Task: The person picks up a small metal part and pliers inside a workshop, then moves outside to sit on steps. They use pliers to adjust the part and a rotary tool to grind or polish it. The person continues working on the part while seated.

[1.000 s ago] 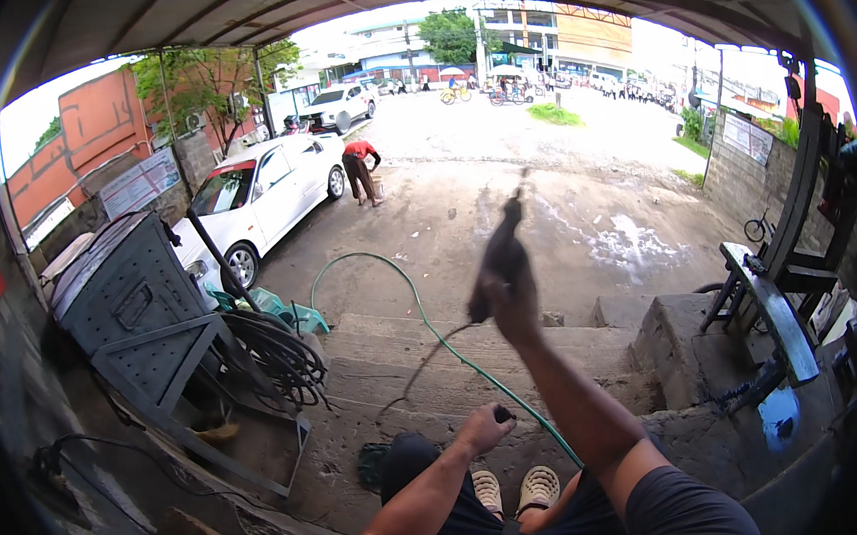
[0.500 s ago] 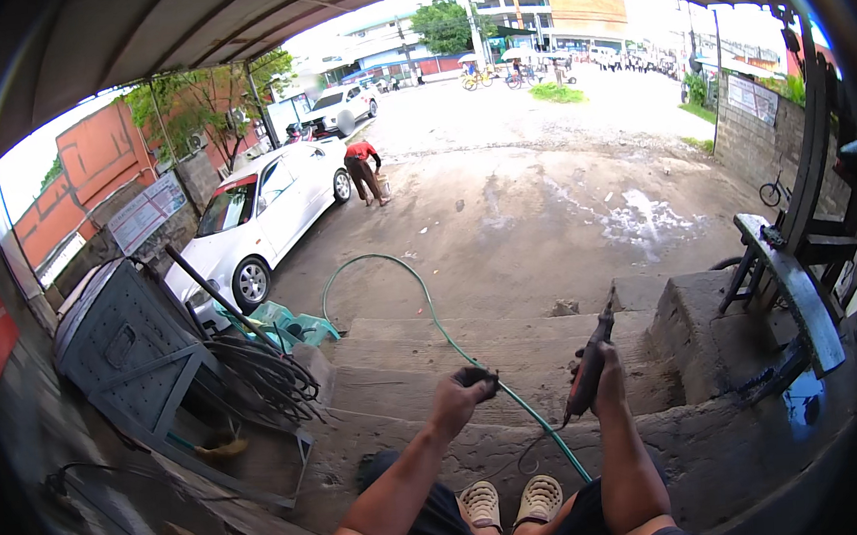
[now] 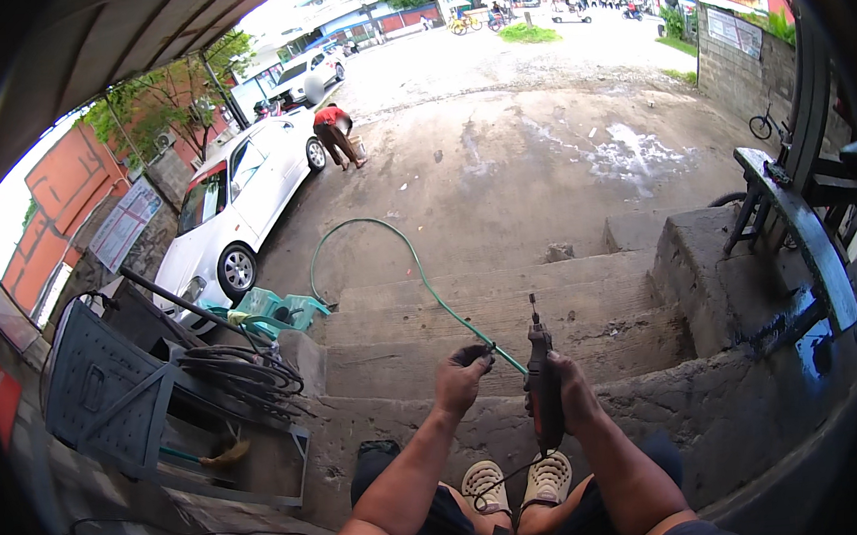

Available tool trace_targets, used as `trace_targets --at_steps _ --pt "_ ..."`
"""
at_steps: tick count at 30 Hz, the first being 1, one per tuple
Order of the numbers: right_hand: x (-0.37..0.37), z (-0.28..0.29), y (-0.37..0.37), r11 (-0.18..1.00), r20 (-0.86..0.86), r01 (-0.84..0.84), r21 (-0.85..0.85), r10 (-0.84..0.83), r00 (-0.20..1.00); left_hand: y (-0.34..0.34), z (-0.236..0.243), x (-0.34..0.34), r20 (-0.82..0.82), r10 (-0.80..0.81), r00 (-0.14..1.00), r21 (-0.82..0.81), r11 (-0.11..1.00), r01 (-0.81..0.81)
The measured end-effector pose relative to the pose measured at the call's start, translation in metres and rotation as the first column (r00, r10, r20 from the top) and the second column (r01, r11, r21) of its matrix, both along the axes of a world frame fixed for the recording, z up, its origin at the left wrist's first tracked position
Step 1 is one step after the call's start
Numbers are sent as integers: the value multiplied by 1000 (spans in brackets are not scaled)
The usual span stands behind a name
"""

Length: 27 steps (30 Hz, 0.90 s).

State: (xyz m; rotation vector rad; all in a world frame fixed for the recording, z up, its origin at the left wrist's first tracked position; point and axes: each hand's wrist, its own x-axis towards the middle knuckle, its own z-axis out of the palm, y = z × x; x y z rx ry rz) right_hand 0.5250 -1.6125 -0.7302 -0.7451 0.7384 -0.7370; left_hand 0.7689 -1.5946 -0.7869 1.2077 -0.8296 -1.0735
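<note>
My right hand (image 3: 577, 392) is closed around a dark rotary tool (image 3: 546, 403) with a slim bit pointing up and away from me. A thin black cord (image 3: 508, 477) runs from the tool's lower end past my shoes. To its left, my left hand (image 3: 461, 381) pinches a small dark piece at the fingertips, too small to name. The fingers of that hand look blackened. Tool and small piece are apart, both above the concrete steps (image 3: 405, 359). Behind my left hand a green hose (image 3: 427, 279) curves down the steps.
A grey metal cabinet (image 3: 102, 385) with coiled black hose (image 3: 244, 372) stands left, near teal plastic crates (image 3: 299, 310). Beyond are a white car (image 3: 257, 185) and a bending person in red (image 3: 334, 126). A worn bench (image 3: 799, 235) and concrete block (image 3: 693, 261) are right.
My right hand has brought the rotary tool left, closer to my left hand, and its bit now stands more upright. My view has tilted down. The person in red has bent over further.
</note>
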Motion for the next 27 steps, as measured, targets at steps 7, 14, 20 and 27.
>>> trace_targets --at_steps 7,14,20,27 --pt "4 14 7 999 18 40 -1 -40 999 6 14 12 -139 119 983 17 993 -118" --pt "3 27 15 994 -23 93 -59 -95 995 13 24 -2 28 60 998 -72 996 -58" --pt "-1 24 10 995 -92 69 -69 -75 993 14 22 -3 165 114 980 -94 991 -100" --pt "12 14 16 867 -518 -172 -468 -111 848 5 28 3 164 213 963 -33 977 -210"
